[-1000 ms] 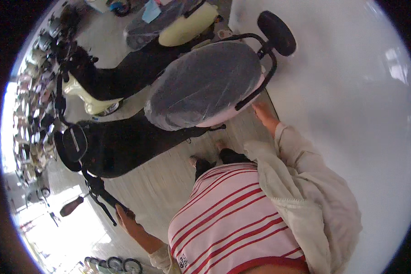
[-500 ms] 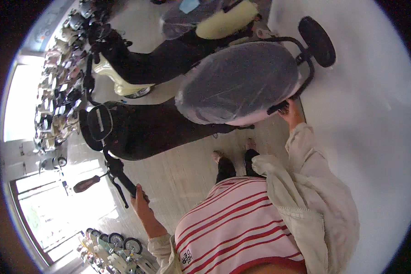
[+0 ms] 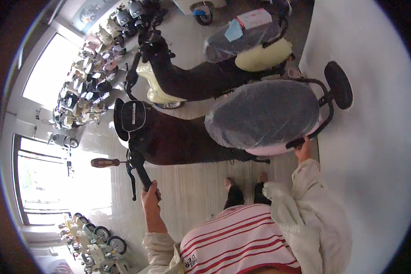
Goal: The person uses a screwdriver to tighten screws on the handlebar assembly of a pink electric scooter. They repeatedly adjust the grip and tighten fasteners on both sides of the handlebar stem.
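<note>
Gripped the black handlebar grip (image 3: 143, 174) of the nearer scooter (image 3: 182, 141) with the left hand (image 3: 151, 200), closed around its outer end, near the black brake lever (image 3: 133, 186). Held the near end of the black rear rail (image 3: 332, 111) with the right hand (image 3: 302, 150); could not tell the exact set of its fingers, partly hidden at the rail. Showed the nearer scooter crosswise at mid-view, handlebar to the left, rear to the right beside a smooth white surface (image 3: 374, 160). Bore a dark oval seat (image 3: 265, 114) under clear plastic film, above a pink side panel (image 3: 271, 150), and a black backrest pad (image 3: 339, 85) behind. Included, beyond and alongside, a cream scooter (image 3: 263, 55) with a light blue cloth (image 3: 233, 30) and a box (image 3: 254, 18) on its wrapped seat. Displayed further parked scooters (image 3: 84, 82) in a crowded group at upper left. Wore a red-striped pink shirt (image 3: 242, 237) beneath a loose cream jacket (image 3: 315, 214). Stood on a pale floor (image 3: 187, 192), close to the nearer scooter.
</note>
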`<action>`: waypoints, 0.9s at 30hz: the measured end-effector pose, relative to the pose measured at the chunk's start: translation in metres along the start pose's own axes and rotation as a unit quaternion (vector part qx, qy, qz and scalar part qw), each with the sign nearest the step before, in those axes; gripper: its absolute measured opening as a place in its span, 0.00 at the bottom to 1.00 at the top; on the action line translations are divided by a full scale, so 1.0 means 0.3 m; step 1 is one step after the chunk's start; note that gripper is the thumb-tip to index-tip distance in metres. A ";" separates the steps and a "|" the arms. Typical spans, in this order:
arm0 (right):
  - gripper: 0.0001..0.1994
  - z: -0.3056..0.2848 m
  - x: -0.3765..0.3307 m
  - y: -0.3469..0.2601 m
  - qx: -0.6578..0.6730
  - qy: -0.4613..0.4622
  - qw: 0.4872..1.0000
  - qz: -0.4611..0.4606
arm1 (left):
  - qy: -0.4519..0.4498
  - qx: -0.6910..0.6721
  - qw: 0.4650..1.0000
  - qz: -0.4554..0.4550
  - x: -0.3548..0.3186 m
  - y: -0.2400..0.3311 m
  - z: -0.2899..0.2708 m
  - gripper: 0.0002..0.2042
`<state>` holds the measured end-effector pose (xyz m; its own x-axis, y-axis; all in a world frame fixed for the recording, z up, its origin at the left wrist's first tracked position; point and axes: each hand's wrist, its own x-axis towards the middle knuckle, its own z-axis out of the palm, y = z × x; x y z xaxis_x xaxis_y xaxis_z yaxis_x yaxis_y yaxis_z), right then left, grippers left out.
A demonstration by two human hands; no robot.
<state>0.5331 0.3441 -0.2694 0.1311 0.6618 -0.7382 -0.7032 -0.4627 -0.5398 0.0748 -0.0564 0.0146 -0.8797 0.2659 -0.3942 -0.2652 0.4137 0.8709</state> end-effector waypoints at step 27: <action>0.23 -0.297 0.386 0.134 -0.062 0.031 0.997 0.040 | -0.086 -0.060 0.991 -0.077 0.124 -0.023 -0.103 0.10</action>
<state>0.5824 0.3496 -0.4128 0.1228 0.5837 -0.8027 -0.6213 -0.5855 -0.5208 0.0318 -0.0763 0.0030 -0.7471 0.3567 -0.5609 -0.4461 0.3565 0.8209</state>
